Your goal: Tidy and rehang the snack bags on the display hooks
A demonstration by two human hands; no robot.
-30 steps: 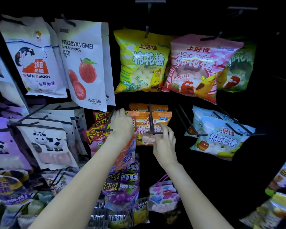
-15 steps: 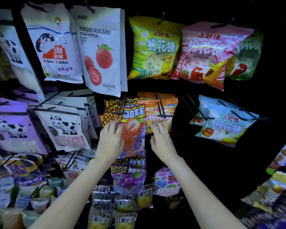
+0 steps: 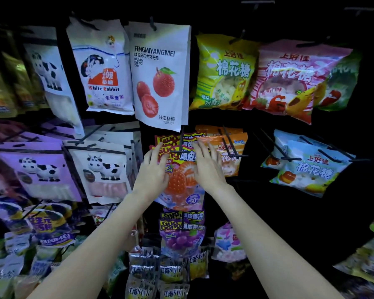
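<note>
Dark display rack, bags on black hooks. Left hand [image 3: 152, 171] and right hand [image 3: 206, 167] lie flat, fingers spread, on the strawberry jelly bag [image 3: 179, 180] at rack centre, one at each side; nothing pinched. Bag hangs on its hook [image 3: 181, 145]. Just right: orange marshmallow bag [image 3: 230, 156]. Above: bayberry bag [image 3: 160, 76], yellow marshmallow bag [image 3: 224, 72].

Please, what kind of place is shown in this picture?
Most likely a shop's snack display. Packaged sweets hang in rows on black display hooks: a White Rabbit bag, a yellow marshmallow bag, a Guo Dong jelly bag under both hands. Several hooks carry duplicates, as retail stock does.
</note>
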